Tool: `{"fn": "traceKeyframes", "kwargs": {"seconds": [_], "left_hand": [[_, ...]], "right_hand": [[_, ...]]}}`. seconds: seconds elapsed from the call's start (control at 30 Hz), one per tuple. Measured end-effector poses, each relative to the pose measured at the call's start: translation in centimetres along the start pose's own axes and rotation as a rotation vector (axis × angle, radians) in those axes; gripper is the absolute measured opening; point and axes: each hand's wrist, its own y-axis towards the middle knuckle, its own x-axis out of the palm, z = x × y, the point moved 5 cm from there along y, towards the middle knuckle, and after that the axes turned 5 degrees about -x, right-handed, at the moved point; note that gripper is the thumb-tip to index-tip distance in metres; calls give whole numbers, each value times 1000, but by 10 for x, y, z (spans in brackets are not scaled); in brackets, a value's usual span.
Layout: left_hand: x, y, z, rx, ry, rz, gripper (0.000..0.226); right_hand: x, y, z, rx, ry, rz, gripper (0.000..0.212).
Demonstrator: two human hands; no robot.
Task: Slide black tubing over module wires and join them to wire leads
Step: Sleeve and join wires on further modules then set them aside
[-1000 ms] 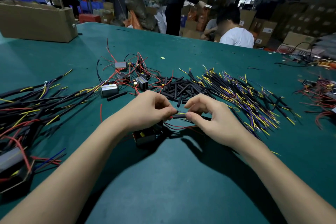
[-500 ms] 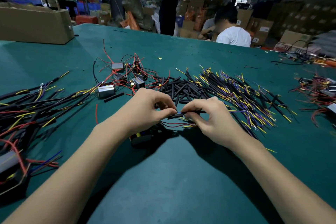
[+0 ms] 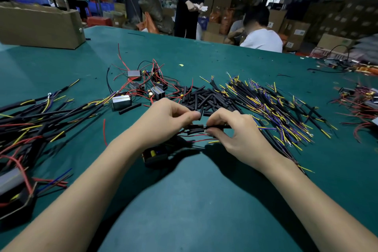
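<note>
— Now, across the green surface (image 3: 184, 210): spare tubing pile (image 3: 204, 98) just beyond both hands, module (image 3: 155, 154) below the left.

— Left hand (image 3: 163, 120) pinching black tubing (image 3: 195, 129); right hand (image 3: 235, 133) pinching wire lead (image 3: 218, 127). Drawn further apart than a second ago; probably tubing seated, joining next.

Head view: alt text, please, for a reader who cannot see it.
Two hands meet over a green table: the left hand pinches black tubing, the right hand a black lead. A module lies beneath; tubing pieces and leads are piled behind.
</note>
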Motion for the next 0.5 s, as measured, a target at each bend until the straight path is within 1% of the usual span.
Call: {"fn": "traceKeyframes", "kwargs": {"seconds": [0.03, 0.1, 0.23, 0.4, 0.5], "left_hand": [[-4, 1, -3, -26, -10, -2, 31], [-10, 1, -6, -58, -45, -39, 23], [-9, 0, -7, -49, -3, -106, 12], [-2, 0, -6, -30, 17, -87, 11], [1, 1, -5, -16, 54, -69, 12]], "right_hand": [[0, 0, 0, -2, -3, 3, 9], [-1, -1, 0, -4, -12, 11, 8], [-1, -1, -1, -14, -27, 23, 8], [-1, -3, 3, -10, -28, 64, 9], [1, -4, 7, 2, -62, 58, 12]]}}
